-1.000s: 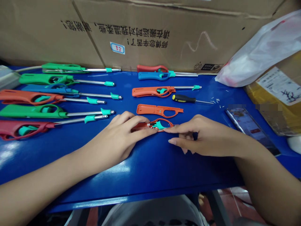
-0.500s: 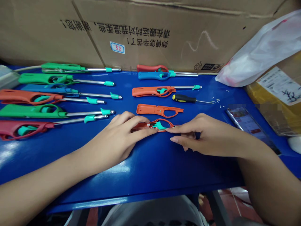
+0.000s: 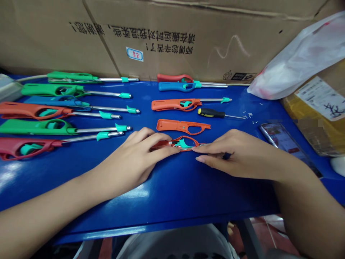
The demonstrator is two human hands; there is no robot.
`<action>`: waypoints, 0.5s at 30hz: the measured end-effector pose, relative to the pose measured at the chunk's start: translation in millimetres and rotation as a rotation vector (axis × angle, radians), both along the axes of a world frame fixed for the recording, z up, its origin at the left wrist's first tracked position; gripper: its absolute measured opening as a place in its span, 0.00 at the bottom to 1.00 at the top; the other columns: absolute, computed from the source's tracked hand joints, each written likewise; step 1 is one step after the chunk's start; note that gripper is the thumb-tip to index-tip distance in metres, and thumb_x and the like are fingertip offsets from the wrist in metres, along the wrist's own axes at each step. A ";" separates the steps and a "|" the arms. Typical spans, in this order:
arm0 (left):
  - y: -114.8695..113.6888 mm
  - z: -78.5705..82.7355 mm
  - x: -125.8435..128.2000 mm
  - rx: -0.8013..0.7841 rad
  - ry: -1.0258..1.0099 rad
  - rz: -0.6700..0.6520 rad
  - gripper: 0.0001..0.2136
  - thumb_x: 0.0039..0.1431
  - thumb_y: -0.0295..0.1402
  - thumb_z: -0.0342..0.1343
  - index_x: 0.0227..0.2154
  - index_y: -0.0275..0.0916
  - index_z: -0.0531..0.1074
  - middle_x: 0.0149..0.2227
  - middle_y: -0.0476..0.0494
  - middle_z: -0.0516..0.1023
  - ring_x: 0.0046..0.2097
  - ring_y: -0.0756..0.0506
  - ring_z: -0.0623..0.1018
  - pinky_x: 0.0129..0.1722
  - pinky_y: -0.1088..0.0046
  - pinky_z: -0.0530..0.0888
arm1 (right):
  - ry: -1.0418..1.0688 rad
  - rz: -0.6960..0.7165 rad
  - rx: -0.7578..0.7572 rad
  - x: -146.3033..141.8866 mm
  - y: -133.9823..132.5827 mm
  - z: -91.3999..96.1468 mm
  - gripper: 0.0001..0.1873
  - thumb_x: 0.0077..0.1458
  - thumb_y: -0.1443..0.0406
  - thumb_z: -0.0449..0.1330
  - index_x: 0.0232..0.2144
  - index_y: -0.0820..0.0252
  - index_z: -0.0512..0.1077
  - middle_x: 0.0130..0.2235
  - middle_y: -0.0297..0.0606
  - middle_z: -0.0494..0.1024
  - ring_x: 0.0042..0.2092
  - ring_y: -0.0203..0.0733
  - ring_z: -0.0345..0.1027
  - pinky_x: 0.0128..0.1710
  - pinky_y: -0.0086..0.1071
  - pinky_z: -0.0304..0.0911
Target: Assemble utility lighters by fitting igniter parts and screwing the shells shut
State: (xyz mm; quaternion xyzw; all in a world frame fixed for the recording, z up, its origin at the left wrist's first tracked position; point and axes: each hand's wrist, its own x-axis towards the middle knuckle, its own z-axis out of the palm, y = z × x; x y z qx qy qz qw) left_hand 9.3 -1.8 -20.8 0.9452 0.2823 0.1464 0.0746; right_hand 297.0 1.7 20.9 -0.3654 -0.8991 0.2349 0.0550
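Note:
An opened orange lighter half (image 3: 161,144) lies on the blue table, its teal trigger (image 3: 183,144) and inner parts exposed. My left hand (image 3: 145,151) is closed around the handle end, thumb along the near edge beside the trigger. From the other side my right hand (image 3: 229,153) reaches in, its index fingertip touching the near rim by the trigger loop. The thumb of that hand stays apart below, with nothing seen between them; its other fingers are mostly hidden. Just beyond, the matching orange shell half (image 3: 172,126) lies loose with its inner side up.
Several long-nosed lighters (image 3: 51,127) lie in a row at left. More, including an orange lighter (image 3: 175,104), are at the back centre. Nearby are a black-and-yellow screwdriver (image 3: 211,113), small white pieces (image 3: 249,115) and a phone (image 3: 285,144). A cardboard box (image 3: 167,21) walls off the back.
My right index fingertip has shifted very slightly along the lighter's rim, and the curled fingers beneath have drawn in. My left hand holds its place.

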 end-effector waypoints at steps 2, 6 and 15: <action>-0.2 0.2 -0.3 0.004 -0.004 -0.002 0.23 0.68 0.21 0.48 0.62 0.44 0.68 0.55 0.39 0.73 0.49 0.38 0.68 0.49 0.56 0.72 | -0.005 0.013 0.021 0.5 0.3 -0.8 0.13 0.67 0.60 0.58 0.41 0.50 0.84 0.30 0.35 0.85 0.29 0.40 0.77 0.31 0.31 0.64; 0.0 -0.3 0.3 -0.021 -0.004 0.006 0.23 0.68 0.21 0.49 0.62 0.44 0.68 0.56 0.39 0.73 0.50 0.38 0.68 0.50 0.56 0.71 | -0.035 0.047 0.056 0.8 0.6 -1.6 0.14 0.67 0.59 0.57 0.39 0.51 0.84 0.31 0.36 0.85 0.31 0.41 0.78 0.33 0.31 0.64; 0.4 -1.0 0.0 -0.017 -0.008 0.010 0.22 0.68 0.22 0.49 0.62 0.45 0.68 0.56 0.40 0.74 0.50 0.38 0.69 0.50 0.58 0.71 | -0.049 0.061 0.136 0.4 -0.6 -1.9 0.15 0.68 0.59 0.57 0.37 0.53 0.83 0.30 0.36 0.85 0.31 0.40 0.78 0.32 0.31 0.64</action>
